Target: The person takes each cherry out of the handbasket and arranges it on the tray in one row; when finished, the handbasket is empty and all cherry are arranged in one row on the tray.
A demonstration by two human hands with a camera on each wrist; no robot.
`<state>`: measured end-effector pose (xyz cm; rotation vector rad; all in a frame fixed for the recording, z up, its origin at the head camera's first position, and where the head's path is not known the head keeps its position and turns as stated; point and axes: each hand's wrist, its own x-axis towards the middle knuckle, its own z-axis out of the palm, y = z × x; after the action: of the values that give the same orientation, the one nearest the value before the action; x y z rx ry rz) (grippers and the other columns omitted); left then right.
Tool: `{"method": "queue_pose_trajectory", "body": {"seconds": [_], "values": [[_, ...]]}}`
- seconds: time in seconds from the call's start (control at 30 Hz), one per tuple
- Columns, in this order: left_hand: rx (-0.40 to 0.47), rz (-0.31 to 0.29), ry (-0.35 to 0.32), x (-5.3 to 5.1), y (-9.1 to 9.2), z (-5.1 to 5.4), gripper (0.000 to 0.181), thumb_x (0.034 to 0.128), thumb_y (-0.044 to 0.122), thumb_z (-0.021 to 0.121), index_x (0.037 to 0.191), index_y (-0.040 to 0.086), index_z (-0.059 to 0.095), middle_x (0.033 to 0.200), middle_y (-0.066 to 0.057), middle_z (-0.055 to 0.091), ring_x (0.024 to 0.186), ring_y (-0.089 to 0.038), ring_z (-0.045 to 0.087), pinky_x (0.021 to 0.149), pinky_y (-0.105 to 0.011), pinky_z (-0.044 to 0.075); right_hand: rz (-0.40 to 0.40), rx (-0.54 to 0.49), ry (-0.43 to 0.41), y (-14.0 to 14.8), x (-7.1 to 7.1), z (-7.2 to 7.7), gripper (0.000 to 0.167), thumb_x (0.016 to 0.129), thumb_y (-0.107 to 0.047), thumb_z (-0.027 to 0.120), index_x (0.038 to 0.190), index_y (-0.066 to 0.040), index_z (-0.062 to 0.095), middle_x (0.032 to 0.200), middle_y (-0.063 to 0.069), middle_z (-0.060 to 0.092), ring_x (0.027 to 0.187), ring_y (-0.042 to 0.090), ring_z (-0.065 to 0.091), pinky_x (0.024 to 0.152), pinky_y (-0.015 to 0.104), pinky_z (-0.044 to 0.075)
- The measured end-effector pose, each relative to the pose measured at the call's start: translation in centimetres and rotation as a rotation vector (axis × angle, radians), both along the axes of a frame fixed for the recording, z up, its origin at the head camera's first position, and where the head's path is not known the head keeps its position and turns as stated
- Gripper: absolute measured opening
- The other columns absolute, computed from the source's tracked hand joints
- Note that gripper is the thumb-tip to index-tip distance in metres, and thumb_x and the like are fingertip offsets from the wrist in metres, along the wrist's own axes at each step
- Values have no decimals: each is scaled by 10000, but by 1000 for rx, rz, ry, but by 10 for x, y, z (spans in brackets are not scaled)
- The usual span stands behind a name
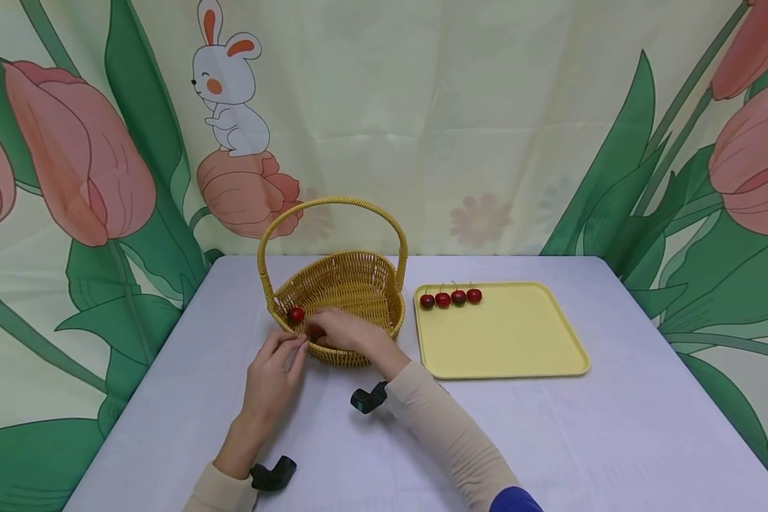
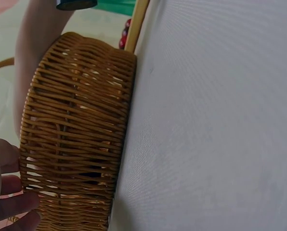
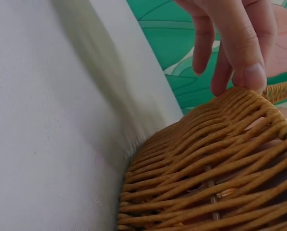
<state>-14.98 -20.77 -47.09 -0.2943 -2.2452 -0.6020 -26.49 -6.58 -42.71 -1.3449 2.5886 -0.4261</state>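
Left hand [image 1: 275,371] pinches the basket [image 1: 343,358] by its rim! Right hand [image 1: 345,330] inside, half covering a cherry [image 1: 316,332]; fingertips hidden, can't tell if gripping.

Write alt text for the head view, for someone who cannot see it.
A person's right hand reaches into a basket with cherries inside; the left hand holds its near rim. Beside the basket, four cherries line up on a yellow tray.

Person wears beige slvs [image 1: 451,434] L & R, blue fabric [image 1: 515,500] up R arm, blk cam [image 1: 274,474] ea. wrist.
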Motion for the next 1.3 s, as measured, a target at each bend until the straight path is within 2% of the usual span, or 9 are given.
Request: {"method": "queue_pose_trajectory", "body": {"seconds": [0.17,0.37,0.63,0.9,1.1,1.3], "values": [[-3,1,2,1,1,1,182,810,28,812,981,-2,758,984,-93,645,901,-222,696,734,-338,605,-45,-24,-8,8,1,4,306,981,-153,648,1284,-111,651,1254,41,644,1125,147,621,961,244,530],[-10,-2,-11,1,0,2,186,819,35,807,992,-9,755,996,-94,641,905,-227,692,741,-340,609,-94,-63,-18,23,2,12,345,977,-145,651,1320,-118,623,1342,61,578,1203,170,583,1007,273,524],[-10,-18,-11,0,0,3,180,828,40,802,995,-7,754,1011,-99,647,919,-236,689,743,-348,610,-122,-190,-44,43,6,18,340,944,-93,683,1278,-96,619,1264,55,565,1119,162,580,964,270,539],[-3,-8,-21,1,2,4,184,826,29,799,1001,-2,754,1017,-91,646,936,-229,685,763,-345,604,-143,-302,24,63,12,23,320,927,-69,697,1237,-47,620,1257,90,567,1148,205,597,991,320,548],[-5,-8,-17,2,2,3,170,834,35,793,995,-4,754,1010,-94,647,924,-232,688,749,-342,610,-150,-417,93,83,16,23,308,888,-12,723,1181,-65,643,1182,92,569,1095,211,617,937,331,574],[4,-13,-6,2,1,2,159,838,29,787,986,-14,751,1005,-96,643,907,-239,693,734,-349,612,-171,-485,136,99,19,26,314,871,7,724,1160,-89,646,1153,61,570,1005,179,639,874,309,589]]}}
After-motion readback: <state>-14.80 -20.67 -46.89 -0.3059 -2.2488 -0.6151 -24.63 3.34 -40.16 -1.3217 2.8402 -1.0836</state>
